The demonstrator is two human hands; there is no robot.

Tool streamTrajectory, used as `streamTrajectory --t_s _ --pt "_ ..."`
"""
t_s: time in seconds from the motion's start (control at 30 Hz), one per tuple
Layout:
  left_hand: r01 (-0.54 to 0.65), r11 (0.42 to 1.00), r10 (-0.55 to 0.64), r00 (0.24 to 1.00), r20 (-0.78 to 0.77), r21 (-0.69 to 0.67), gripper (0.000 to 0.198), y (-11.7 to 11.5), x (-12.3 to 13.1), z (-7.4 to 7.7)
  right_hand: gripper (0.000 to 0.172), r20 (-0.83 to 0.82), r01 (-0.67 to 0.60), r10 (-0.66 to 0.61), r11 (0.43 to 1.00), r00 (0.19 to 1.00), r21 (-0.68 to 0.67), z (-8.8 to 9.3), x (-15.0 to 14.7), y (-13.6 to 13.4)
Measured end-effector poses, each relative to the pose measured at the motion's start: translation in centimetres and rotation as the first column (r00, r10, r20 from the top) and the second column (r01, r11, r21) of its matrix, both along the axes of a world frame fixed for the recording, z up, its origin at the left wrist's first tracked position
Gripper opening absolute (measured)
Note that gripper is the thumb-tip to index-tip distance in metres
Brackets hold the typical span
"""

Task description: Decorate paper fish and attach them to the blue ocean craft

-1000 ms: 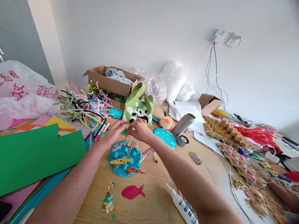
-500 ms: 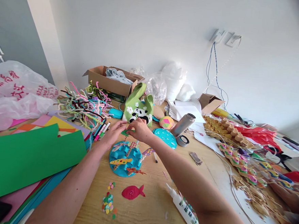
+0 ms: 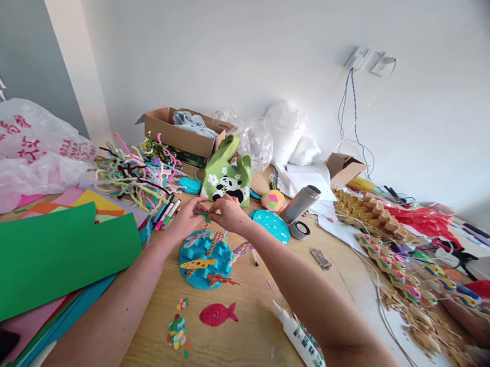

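Note:
Beyond the blue disc, my left hand (image 3: 189, 213) and my right hand (image 3: 228, 211) meet with fingers bent around a small green piece (image 3: 207, 216), its exact shape partly hidden. A thin brownish twisted stem shows beneath it. Closer to me lies the round blue base (image 3: 184, 273) with raised blue bumps. It carries several paper fish, among them a yellow spotted fish (image 3: 198, 264) and an orange-red one (image 3: 221, 281). A loose red fish (image 3: 218, 314) rests flat on the table in front.
Coloured dots (image 3: 176, 332) and a glue bottle (image 3: 303, 341) lie near me. Markers (image 3: 168, 213), pipe cleaners (image 3: 137, 170) and green sheets (image 3: 47, 253) fill the left. A panda bag (image 3: 228, 179), metal flask (image 3: 301, 204) and egg cartons (image 3: 372, 215) stand farther back. Another person's hand (image 3: 466, 319) is at right.
My left fingers have curled in from a flatter pose and now grip the green piece together with my right hand. The piece has turned slightly; everything else stays put.

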State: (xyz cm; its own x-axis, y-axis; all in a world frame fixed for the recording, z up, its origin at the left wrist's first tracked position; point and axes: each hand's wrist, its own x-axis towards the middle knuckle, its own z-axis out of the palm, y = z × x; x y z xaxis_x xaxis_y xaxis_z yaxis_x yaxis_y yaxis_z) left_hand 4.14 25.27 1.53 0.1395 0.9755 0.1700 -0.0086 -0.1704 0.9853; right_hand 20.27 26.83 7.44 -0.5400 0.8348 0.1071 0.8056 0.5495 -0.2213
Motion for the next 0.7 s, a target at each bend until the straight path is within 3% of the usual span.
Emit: streamTrajectory --t_s 0.4,0.7 --pt "0.003 1.000 -0.002 0.995 -0.099 0.012 0.063 0.38 -0.51 -0.49 0.006 -0.036 -0.022 0.021 0.999 0.999 -0.024 0.19 0.11 -0.12" --pt "-0.021 1.000 0.019 0.995 -0.097 -0.023 0.061 0.33 -0.76 -0.04 0.003 -0.047 -0.059 0.059 0.998 0.997 -0.006 0.03 0.01 0.06"
